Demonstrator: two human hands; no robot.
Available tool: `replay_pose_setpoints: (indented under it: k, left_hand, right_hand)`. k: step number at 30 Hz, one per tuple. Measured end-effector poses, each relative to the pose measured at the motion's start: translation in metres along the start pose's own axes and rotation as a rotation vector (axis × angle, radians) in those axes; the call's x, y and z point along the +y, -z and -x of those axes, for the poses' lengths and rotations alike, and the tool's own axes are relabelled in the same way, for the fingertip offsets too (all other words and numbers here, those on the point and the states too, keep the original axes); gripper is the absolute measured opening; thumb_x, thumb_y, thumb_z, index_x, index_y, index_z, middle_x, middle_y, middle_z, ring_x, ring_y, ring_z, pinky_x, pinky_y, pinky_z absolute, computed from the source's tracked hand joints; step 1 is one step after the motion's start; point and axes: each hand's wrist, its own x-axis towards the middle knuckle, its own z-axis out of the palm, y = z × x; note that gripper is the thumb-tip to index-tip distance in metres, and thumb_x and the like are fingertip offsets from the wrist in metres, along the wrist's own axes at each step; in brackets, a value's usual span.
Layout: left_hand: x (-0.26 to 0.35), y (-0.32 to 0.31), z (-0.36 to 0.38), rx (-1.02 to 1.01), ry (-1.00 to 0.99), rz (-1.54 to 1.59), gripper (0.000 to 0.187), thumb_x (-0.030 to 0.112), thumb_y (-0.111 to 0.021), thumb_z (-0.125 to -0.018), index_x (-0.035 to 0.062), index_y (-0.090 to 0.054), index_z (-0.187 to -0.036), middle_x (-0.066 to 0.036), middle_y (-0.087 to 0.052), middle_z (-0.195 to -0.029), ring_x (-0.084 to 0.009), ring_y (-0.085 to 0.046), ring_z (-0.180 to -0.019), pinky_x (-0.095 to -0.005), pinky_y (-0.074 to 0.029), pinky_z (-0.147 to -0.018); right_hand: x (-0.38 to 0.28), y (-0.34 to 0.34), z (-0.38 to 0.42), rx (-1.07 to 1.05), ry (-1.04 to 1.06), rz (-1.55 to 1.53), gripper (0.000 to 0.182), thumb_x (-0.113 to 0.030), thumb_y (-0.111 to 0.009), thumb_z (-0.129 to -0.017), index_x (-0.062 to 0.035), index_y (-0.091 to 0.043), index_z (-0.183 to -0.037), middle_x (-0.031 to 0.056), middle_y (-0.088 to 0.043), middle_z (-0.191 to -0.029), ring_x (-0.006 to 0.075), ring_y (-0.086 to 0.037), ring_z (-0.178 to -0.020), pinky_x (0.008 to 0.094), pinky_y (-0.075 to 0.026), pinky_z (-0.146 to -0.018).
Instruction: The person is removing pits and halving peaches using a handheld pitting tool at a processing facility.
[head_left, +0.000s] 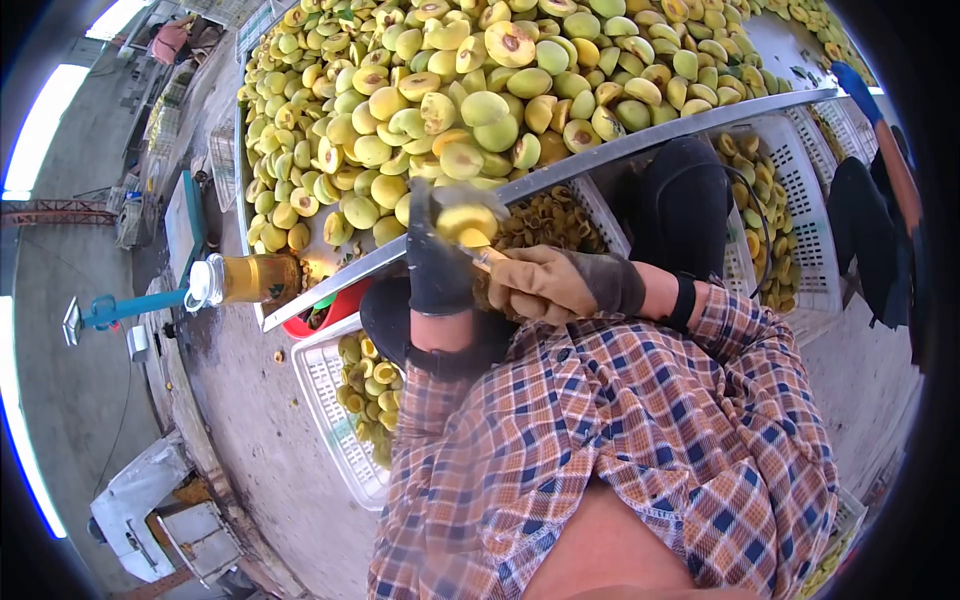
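Note:
My left hand point(440, 250), in a dark glove and smeared by motion, holds a yellow-green fruit half point(467, 222) at the metal table edge. My right hand point(540, 284), in a tan glove with a dark cuff, is closed round a small tool point(487, 256) with a light handle. Its tip touches or nearly touches the fruit's lower side; the blade is hidden. Behind both hands, a large heap of halved fruits point(460, 100) covers the table, several with brown pits showing.
White crates point(340, 420) of fruit pieces stand left of and beneath the table point(690, 125). A jar of amber liquid point(255, 279) is at the left corner, above a red basin point(350, 302). A co-worker's blue-gloved hand point(857, 90) is at the far right.

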Motion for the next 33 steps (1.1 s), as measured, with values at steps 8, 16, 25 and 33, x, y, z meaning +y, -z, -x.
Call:
replay_pose_setpoints:
  k: [8,16,25,33]
  left_hand:
    - [-0.001,0.082,-0.034,-0.034,0.09,-0.537,0.03,0.037,-0.063,-0.091,0.0124,-0.067,-0.107,-0.012,-0.068,-0.102,-0.0301,-0.067,-0.094,-0.0435,-0.051,-0.085]
    - [-0.021,0.056,-0.084,-0.513,0.059,-1.346,0.053,0.047,-0.076,-0.071,0.0119,-0.068,-0.109,-0.013,-0.07,-0.095,-0.0317,-0.067,-0.092,-0.0443,-0.051,-0.08]
    - [0.024,0.077,-0.048,-0.148,0.33,-0.003,0.034,0.0,-0.059,-0.09,-0.0089,-0.058,-0.123,-0.012,-0.067,-0.112,-0.0159,-0.064,-0.1,-0.0265,-0.051,-0.087]
    - [0.042,0.03,-0.014,-0.013,0.266,0.121,0.04,0.005,-0.061,-0.09,-0.0041,-0.055,-0.128,-0.011,-0.065,-0.113,-0.0153,-0.061,-0.102,-0.0282,-0.049,-0.09]
  right_hand:
    - [0.039,0.089,-0.012,0.687,0.216,0.919,0.041,-0.029,-0.052,-0.1,-0.001,-0.05,-0.129,0.0057,-0.065,-0.09,0.0159,-0.06,-0.061,0.0297,-0.048,-0.055]
    - [0.014,0.047,-0.019,0.679,0.242,0.558,0.033,-0.032,-0.053,-0.099,-0.0043,-0.058,-0.116,0.0047,-0.059,-0.073,0.0124,-0.051,-0.05,0.029,-0.039,-0.044]
    - [0.0,0.01,-0.01,0.419,0.445,0.437,0.025,-0.026,-0.051,-0.102,-0.0022,-0.057,-0.109,0.0032,-0.055,-0.077,0.0066,-0.049,-0.063,0.0216,-0.042,-0.055]
    - [-0.007,0.006,-0.029,0.554,0.803,0.9,0.032,-0.031,-0.046,-0.104,-0.0005,-0.054,-0.109,0.0053,-0.056,-0.076,0.0131,-0.053,-0.065,0.0292,-0.044,-0.057]
